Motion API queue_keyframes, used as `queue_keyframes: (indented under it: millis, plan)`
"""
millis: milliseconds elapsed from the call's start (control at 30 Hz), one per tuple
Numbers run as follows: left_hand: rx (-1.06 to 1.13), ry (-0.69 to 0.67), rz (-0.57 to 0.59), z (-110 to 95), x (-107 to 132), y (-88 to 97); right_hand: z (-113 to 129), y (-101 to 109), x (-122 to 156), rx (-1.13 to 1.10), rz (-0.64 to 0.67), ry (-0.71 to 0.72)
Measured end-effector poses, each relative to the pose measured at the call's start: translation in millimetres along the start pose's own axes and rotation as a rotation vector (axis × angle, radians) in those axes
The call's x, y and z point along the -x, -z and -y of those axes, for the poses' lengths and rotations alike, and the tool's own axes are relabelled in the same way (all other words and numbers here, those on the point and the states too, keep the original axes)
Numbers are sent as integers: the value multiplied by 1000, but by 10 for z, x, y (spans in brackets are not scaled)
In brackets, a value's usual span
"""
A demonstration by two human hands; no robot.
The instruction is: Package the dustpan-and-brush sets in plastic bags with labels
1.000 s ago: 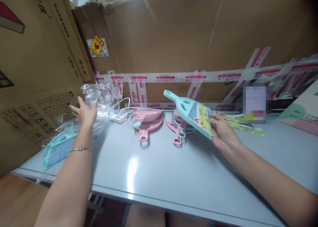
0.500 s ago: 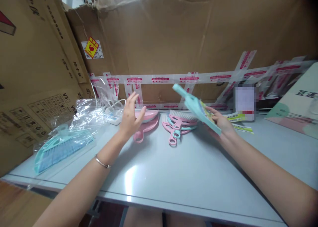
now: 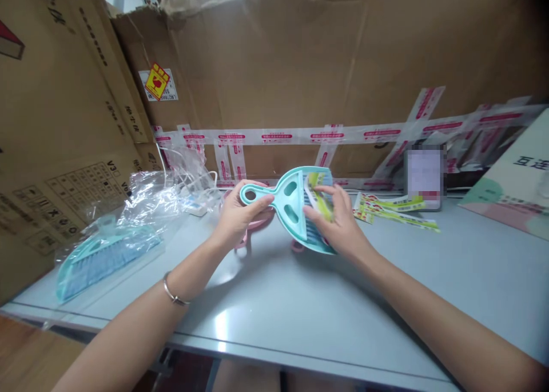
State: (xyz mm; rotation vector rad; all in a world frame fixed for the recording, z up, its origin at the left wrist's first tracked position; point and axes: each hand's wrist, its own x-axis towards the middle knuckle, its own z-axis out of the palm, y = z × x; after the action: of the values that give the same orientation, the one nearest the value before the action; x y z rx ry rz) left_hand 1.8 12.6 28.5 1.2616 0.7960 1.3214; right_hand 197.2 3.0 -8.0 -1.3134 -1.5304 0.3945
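I hold a teal plastic dustpan [image 3: 295, 206] above the grey table [image 3: 300, 312], its handle pointing left. My left hand [image 3: 238, 217] is closed around the handle's ring end. My right hand [image 3: 338, 226] grips the pan's wide end, fingers pressed on a yellow-green paper label [image 3: 319, 189] lying against it. A brush with blue bristles appears nested inside the pan. Pink dustpans and brushes on the table behind are mostly hidden by my hands.
A teal brush in a clear plastic bag [image 3: 103, 254] lies at the left. Crumpled clear bags [image 3: 158, 194] and a white power strip [image 3: 199, 206] sit behind it. Loose yellow-green labels [image 3: 394, 209] lie at the right. Taped cardboard walls [image 3: 300, 71] surround the table.
My left hand left the plastic bags, swung right and took the dustpan's handle. My right hand brought the pan down and toward the middle, turning its handle to the left.
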Motion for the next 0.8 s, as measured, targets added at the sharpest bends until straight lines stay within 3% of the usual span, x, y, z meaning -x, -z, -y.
queue_keyframes:
  millis: [133,300,367,500,633,700,800]
  plan:
    - [10,12,-43,40,40,-89,4,-77,31,205,64,207]
    - [-82,-61,33,36,143,-163,40,-58,24,255,43,427]
    - [-179,-194,80,32,176,-189,68,-21,28,259,3,457]
    - [-426,-583,226,21,190,-186,123,35,46,195,2,464]
    - [-676,-942,190,-40,179,-129,198,71,75,79,48,524]
    - [-747,-1038,173,-89,180,-90,264,112,95,26,59,534]
    - [-780,-1065,108,-158,166,1,362,231,111,-106,-10,387]
